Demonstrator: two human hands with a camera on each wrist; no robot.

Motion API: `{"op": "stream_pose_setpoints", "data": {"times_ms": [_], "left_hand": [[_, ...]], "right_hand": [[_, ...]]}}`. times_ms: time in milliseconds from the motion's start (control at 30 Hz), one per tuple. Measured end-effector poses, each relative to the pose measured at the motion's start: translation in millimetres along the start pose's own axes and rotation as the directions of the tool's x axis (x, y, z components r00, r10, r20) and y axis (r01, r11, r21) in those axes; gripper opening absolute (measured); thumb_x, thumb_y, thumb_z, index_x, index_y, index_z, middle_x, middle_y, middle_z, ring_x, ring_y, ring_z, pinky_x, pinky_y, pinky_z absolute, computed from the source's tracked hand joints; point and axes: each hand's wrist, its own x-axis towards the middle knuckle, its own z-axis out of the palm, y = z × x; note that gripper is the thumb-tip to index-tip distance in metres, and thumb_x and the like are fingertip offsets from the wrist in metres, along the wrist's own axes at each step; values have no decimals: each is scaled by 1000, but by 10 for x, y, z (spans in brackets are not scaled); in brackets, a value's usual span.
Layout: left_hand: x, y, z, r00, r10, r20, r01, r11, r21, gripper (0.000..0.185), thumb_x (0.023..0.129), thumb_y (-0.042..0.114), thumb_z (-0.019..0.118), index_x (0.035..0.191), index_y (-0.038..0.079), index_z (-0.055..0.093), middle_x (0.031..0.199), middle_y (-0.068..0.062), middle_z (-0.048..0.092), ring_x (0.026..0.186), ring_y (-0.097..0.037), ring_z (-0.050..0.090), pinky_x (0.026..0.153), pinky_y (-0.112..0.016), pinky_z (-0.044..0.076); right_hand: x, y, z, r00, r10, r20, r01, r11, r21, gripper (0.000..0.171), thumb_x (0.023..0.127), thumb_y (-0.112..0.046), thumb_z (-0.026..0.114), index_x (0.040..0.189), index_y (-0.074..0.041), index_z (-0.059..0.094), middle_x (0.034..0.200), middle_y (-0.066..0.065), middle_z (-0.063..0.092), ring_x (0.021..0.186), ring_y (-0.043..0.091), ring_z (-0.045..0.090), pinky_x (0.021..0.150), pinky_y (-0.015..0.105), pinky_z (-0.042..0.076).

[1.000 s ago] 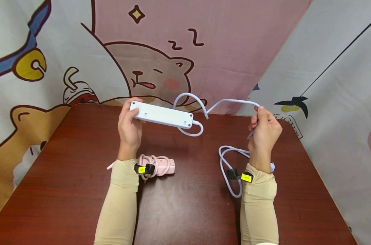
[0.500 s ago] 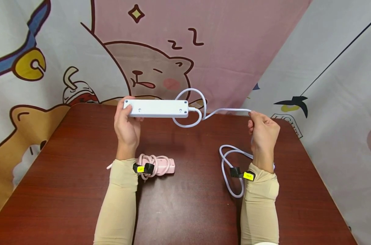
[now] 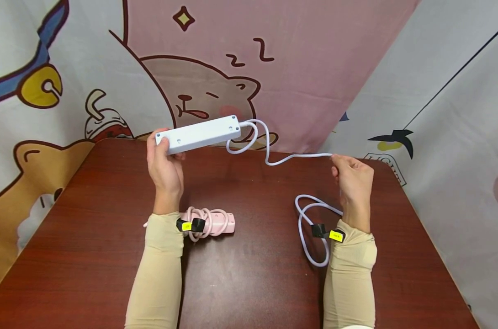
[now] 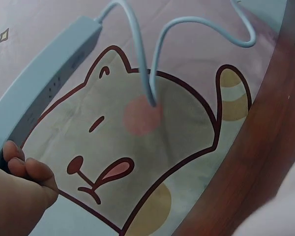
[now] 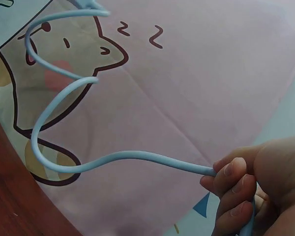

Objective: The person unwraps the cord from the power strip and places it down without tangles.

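Note:
A white power strip [image 3: 203,134] is held up over the back of the table, its screwed underside toward the head camera. My left hand [image 3: 165,171] grips its left end, thumb on the underside and fingers behind. From the strip's right end runs a white cord [image 3: 268,146], which loops once and sags in the air. My right hand [image 3: 353,187] pinches this cord between thumb and curled fingers, as the right wrist view also shows. More of the cord lies looped on the table beside the right wrist, partly hidden by that forearm.
A pink power strip [image 3: 222,223] with its cord wound round it lies on the brown table [image 3: 249,274], partly behind the left wrist. A curtain with cartoon prints [image 3: 315,68] hangs directly behind the table's back edge.
The power strip's right end has swung upward and the strip has shifted left with my left hand. My right hand has moved slightly down, and the cord's loop has loosened into a longer sag.

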Motion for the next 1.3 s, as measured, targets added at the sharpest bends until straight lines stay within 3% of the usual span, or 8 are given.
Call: {"op": "stream_pose_setpoints", "data": {"times_ms": [200, 400, 567, 767, 867, 967, 1133, 1300], "left_hand": [[53, 36, -38, 999, 16, -51, -14, 999, 40, 23, 102, 7, 38, 113, 13, 58, 99, -4, 56, 73, -14, 47, 62, -25, 37], [95, 148, -104, 994, -23, -103, 36, 992, 123, 22, 103, 10, 39, 113, 15, 58, 102, -4, 56, 80, -16, 48, 64, -24, 36], [93, 337, -155, 989, -69, -129, 99, 963, 249, 23, 104, 12, 40, 118, 16, 58, 107, -3, 55, 84, -17, 49, 66, -24, 38], [94, 596, -232, 983, -161, -93, 182, 931, 317, 24, 107, 16, 41, 126, 14, 55, 115, -2, 53, 86, -18, 48, 70, -24, 41], [120, 697, -335, 970, -232, -76, 243, 898, 366, 25, 108, 21, 44, 132, 15, 50, 118, -1, 51, 86, -18, 48, 73, -24, 43], [183, 760, -462, 952, -303, -44, 290, 846, 447, 30, 108, 25, 48, 136, 15, 44, 116, 0, 49, 85, -16, 48, 75, -22, 46], [335, 795, -725, 918, -394, 36, 302, 758, 578, 37, 106, 29, 53, 136, 16, 36, 110, 0, 47, 85, -14, 51, 73, -19, 49], [477, 761, -994, 873, -476, 104, 318, 719, 617, 35, 104, 30, 56, 130, 16, 37, 107, -4, 49, 82, -10, 56, 73, -17, 54]], "right_hand": [[9, 1, -19, 1000, -2, 11, 2, 999, -38, 14, 90, -10, 74, 76, -6, 74, 47, -7, 55, 40, 3, 44, 38, 17, 34], [26, 14, -42, 1000, 12, 8, -11, 999, -51, 20, 90, -9, 74, 70, -11, 72, 47, -7, 54, 41, 5, 42, 39, 18, 35], [43, 28, -55, 1000, 25, 9, -24, 997, -67, 22, 90, -9, 74, 68, -12, 71, 47, -8, 54, 40, 3, 43, 39, 17, 34], [56, 46, -80, 998, 56, 24, -53, 993, -102, 19, 91, -14, 75, 72, -11, 72, 48, -9, 55, 41, 3, 42, 40, 17, 34], [64, 57, -92, 997, 65, 40, -59, 989, -132, 18, 92, -18, 75, 75, -13, 72, 50, -9, 55, 42, 3, 43, 41, 17, 35], [77, 71, -107, 997, 70, 43, -62, 986, -156, 19, 93, -20, 74, 74, -16, 72, 51, -10, 55, 43, 3, 44, 42, 17, 36], [99, 120, -135, 992, 110, 56, -99, 981, -169, 21, 95, -19, 72, 74, -18, 72, 51, -10, 56, 44, 4, 46, 42, 17, 38], [121, 169, -171, 990, 126, 64, -112, 975, -190, 16, 97, -19, 69, 81, -17, 71, 53, -10, 58, 46, 2, 47, 43, 16, 39]]}}
